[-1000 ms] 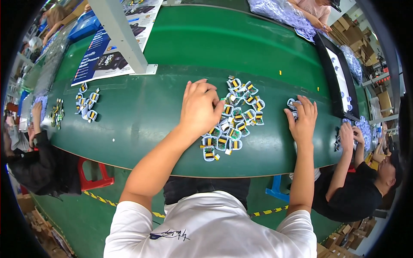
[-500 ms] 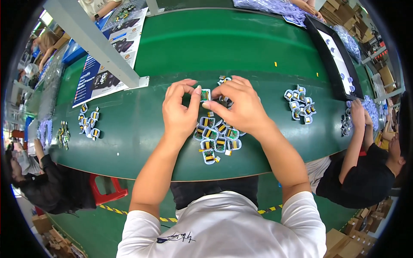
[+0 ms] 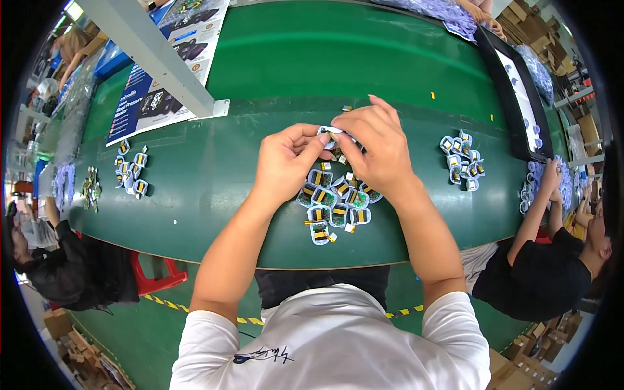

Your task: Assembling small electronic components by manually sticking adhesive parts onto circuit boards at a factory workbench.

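Observation:
My left hand (image 3: 286,161) and my right hand (image 3: 377,148) meet above the green worktable. Their thumbs and fingers pinch one small pale blue plastic casing (image 3: 330,130) between them, now tilted so that its inside is mostly hidden. Just below the hands lies a loose pile of like casings (image 3: 322,196). These hold green circuit boards and dark parts banded with yellow, and small white and yellow pieces hang out of several. A few more parts show partly behind my right fingers.
Similar groups of casings lie at left (image 3: 132,170) and right (image 3: 463,156). A metal post (image 3: 153,62) stands on a printed sheet (image 3: 140,107). Loose circuit boards (image 3: 91,188) are farther left. A black-framed tray (image 3: 513,91) sits at right, where a co-worker's hands (image 3: 551,179) are busy.
The casing, whose green board faced me, has been tilted and moved slightly right. My left hand has shifted right, and my right fingers now close over the casing's top.

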### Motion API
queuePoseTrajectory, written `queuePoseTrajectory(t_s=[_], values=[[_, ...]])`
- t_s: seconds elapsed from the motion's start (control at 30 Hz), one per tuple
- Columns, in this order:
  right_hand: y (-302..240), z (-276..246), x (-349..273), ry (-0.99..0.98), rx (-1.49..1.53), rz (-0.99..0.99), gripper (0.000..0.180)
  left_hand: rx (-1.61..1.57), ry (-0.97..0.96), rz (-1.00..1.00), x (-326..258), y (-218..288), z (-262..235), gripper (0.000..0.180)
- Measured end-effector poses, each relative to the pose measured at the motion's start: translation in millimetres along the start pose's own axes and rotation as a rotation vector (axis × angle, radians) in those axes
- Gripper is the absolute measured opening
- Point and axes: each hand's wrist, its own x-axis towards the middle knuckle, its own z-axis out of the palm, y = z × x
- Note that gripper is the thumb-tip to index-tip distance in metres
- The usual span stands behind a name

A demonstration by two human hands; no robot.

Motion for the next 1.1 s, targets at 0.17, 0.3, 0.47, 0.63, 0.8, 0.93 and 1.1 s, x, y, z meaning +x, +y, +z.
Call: queuePoseTrajectory(t_s=[0.17, 0.3, 0.47, 0.63, 0.8, 0.93, 1.1], values=[[-10, 4, -3, 0.015, 0.112, 0.005, 0.02, 0.299, 0.009, 0.122, -4, 1, -2, 0.015], [-4, -5, 3, -0.008, 0.358, -0.06, 0.027, 0.353, 0.105, 0.257, 0, 7, 3, 0.016], [12, -20, -6, 0.15, 0.37, 0.232, 0.023, 0.333, 0.11, 0.446, 1, 8, -8, 0.022], [2, -16, -6, 0.061, 0.252, 0.03, 0.023, 0.446, 0.086, 0.594, -1, 11, -6, 0.027], [0, -8, -9, 0.094, 0.267, 0.022, 0.013, 0.428, 0.069, 0.612, -1, 11, -5, 0.029], [-1, -7, -8, 0.101, 0.243, -0.017, 0.014, 0.382, 0.044, 0.602, 0, 10, -6, 0.029], [-2, -6, -8, 0.093, 0.242, -0.035, 0.015, 0.362, 0.042, 0.622, 1, 9, -7, 0.029]])
